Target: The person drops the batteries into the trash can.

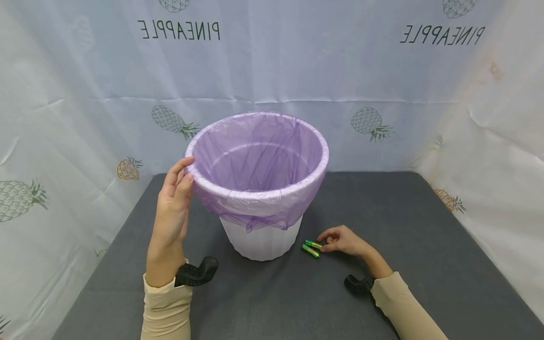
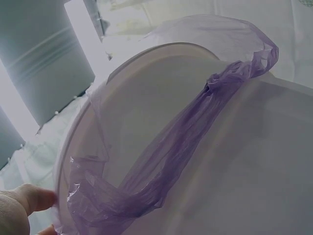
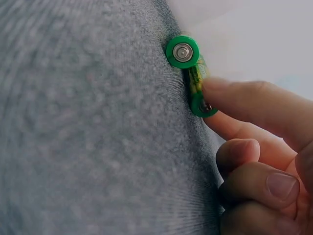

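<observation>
A white trash can [image 1: 263,241] stands on the dark table, lined with a purple plastic bag [image 1: 259,165] folded over its rim. At the left of that rim, my left hand [image 1: 171,212] holds on with thumb and fingertips. In the left wrist view, the thumb [image 2: 36,198] meets the can's edge beside the bunched bag [image 2: 181,142]. Two green batteries lie right of the can's base. My right hand [image 1: 346,241] pinches the farther battery [image 1: 313,244] by its right end, between thumb and index finger. The nearer battery [image 1: 310,250] lies right alongside, its end facing the right wrist view.
Dark grey cloth covers the table [image 1: 382,203], with room to the right of the can and in front of it. Behind hangs a pale curtain [image 1: 272,56] with pineapple prints. Black wrist mounts [image 1: 197,272] sit on both forearms.
</observation>
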Demonstrator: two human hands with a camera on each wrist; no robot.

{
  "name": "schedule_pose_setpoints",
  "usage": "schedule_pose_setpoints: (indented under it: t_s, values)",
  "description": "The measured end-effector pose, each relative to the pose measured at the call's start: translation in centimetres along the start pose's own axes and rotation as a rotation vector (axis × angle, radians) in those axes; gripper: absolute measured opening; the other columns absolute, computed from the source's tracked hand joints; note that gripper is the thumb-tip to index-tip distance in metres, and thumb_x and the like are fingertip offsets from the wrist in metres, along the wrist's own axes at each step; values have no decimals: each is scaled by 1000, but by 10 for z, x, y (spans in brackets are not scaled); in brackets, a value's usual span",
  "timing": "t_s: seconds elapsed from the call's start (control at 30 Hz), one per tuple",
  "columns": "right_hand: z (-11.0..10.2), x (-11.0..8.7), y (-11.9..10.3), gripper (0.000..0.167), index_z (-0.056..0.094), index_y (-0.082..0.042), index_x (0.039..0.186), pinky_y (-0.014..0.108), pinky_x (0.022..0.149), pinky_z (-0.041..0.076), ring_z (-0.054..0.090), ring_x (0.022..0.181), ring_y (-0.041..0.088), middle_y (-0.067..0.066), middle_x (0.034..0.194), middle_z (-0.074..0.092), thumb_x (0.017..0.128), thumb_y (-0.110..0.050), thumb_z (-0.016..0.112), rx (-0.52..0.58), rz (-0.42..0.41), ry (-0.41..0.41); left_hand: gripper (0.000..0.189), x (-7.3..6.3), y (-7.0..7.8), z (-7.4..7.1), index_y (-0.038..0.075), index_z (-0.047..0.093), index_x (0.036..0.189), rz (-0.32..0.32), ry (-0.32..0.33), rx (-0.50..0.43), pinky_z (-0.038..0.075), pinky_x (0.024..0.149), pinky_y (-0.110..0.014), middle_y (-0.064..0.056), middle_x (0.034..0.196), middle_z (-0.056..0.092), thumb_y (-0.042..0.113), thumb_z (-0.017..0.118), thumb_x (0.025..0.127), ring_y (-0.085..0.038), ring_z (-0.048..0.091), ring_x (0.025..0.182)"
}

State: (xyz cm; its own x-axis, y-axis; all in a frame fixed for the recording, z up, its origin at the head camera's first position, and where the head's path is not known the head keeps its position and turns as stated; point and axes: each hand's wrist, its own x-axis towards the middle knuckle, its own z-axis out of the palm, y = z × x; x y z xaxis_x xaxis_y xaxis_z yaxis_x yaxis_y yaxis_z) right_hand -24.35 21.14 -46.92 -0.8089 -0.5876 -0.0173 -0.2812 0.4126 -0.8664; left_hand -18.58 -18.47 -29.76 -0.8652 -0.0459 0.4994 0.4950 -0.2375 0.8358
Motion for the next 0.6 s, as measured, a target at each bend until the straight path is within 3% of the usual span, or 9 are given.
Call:
schedule_pose_setpoints:
  t_s: [0.17,0.6]
  values:
    - [0,1,2,26,69,9,103,15,53,35,41,55,-5,-11,64,50,84,-8,71,-18,43,35,32,0,0,0,18,50,130,-8,2,4,40,99,-16,-7,142,40,10,41,101,-5,50,112]
    - [2,1,2,30,68,12,102,16,51,33,37,52,-3,-8,63,48,79,-5,75,17,42,52,33,-1,-1,0,18,50,131,-5,-2,2,38,100,-16,-9,145,37,10,41,101,-5,49,114]
